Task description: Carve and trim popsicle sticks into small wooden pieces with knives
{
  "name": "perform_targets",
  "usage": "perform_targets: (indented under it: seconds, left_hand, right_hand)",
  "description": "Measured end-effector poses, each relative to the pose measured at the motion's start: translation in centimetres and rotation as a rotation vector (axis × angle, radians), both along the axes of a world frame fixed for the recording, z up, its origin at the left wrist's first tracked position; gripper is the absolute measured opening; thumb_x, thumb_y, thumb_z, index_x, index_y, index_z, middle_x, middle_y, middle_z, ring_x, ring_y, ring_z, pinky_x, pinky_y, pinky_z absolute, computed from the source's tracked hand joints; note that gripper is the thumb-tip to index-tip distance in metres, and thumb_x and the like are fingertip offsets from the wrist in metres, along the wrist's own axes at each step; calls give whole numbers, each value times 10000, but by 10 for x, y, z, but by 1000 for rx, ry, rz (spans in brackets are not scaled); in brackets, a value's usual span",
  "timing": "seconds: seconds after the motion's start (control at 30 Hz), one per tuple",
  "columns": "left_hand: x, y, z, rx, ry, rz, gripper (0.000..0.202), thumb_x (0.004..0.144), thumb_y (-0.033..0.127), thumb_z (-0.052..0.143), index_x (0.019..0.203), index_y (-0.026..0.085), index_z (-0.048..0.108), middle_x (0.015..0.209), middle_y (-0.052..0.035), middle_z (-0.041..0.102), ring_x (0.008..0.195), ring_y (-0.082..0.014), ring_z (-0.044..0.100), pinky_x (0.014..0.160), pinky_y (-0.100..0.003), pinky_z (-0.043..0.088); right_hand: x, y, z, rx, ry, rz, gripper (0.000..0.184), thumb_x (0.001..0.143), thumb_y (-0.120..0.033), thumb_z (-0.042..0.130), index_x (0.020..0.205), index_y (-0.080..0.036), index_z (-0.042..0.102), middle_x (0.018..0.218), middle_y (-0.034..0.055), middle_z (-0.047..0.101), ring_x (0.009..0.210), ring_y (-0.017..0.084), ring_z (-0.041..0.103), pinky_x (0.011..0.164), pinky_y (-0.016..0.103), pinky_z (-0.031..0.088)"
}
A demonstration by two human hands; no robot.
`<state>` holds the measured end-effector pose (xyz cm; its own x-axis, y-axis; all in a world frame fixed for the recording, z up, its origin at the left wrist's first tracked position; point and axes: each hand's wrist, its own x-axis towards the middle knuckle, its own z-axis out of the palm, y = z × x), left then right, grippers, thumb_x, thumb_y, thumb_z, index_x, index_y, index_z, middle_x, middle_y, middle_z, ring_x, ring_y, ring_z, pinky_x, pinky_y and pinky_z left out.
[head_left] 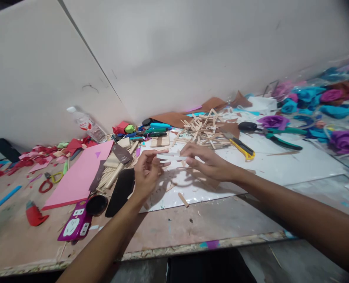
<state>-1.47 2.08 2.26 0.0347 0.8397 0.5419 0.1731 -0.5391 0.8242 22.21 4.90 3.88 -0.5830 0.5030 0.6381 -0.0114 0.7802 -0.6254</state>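
Forearms (109, 232) at seven and four o'clock lead to left hand (146, 175) and right hand (211, 164), both pinching a white strip (170, 157), which uneven twisting could crease.

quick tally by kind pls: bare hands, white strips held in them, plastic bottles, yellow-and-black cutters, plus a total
Left hand and right hand: 2
White strip held: 1
Plastic bottle: 1
Yellow-and-black cutter: 1
Total: 5
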Motion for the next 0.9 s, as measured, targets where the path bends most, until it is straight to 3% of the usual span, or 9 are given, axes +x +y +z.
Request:
perform_targets:
  seconds: [0.1,0.2,0.3,0.37,0.43,0.6,0.73,0.9]
  left_hand:
    - [1,-2,-1,-20,-3,-71,230,1023,404,612,1171,231,583,1368,-139,681,804,-143,767,694,-290,669]
    - [-1,-6,0,157,203,-133,338,962,330,711,1279,256,618,1494,-156,578,827,-136,724,677,-277,641]
    - [-1,-10,4,234,335,-166,245,936,240,732,1180,228,710,1221,-116,698,1013,-205,702,722,-273,620]
    - [1,-12,6,192,297,-181,105,976,226,675,1073,206,709,1000,-68,688,899,-174,710,678,-250,603]
    - [3,-13,6,138,237,-209,78,1028,250,595,1035,201,656,901,-23,632,710,-121,691,607,-234,583]
    - [5,-14,5,-27,87,-290,118,1083,309,477,1062,223,556,912,-7,589,629,-123,695,526,-257,584]
    - [5,-15,6,-140,-30,-312,150,1059,355,540,1046,212,580,886,-7,607,598,-115,677,500,-247,567]
    - [8,-16,9,-138,23,-269,142,991,319,672,1014,181,650,820,16,596,519,-72,633,468,-193,505]
  right_hand:
    - [-1,1,-2,0,-17,10,242,1085,-317,495,965,-175,650,841,13,618,765,133,552,708,266,451]
    - [-5,1,-7,26,-3,16,242,1058,-298,560,889,-165,671,762,-7,598,692,111,520,661,245,418]
    - [-8,0,-9,64,23,14,180,1024,-272,626,918,-159,717,756,-4,612,683,106,526,665,242,416]
    - [-8,0,-9,76,27,11,139,1015,-251,642,973,-163,740,779,2,634,694,104,541,669,239,418]
    - [-6,1,-9,75,26,7,126,1016,-235,641,1008,-162,743,801,7,649,707,101,553,674,234,422]
    - [-2,7,-9,65,16,12,149,1026,-235,622,937,-146,701,809,12,666,714,94,566,667,219,439]
    - [-1,9,-10,86,4,-3,187,1039,-254,597,894,-157,665,787,3,647,699,96,557,658,222,439]
    - [-3,4,-10,167,14,-78,193,1035,-247,598,870,-158,646,752,2,602,690,112,530,656,251,412]
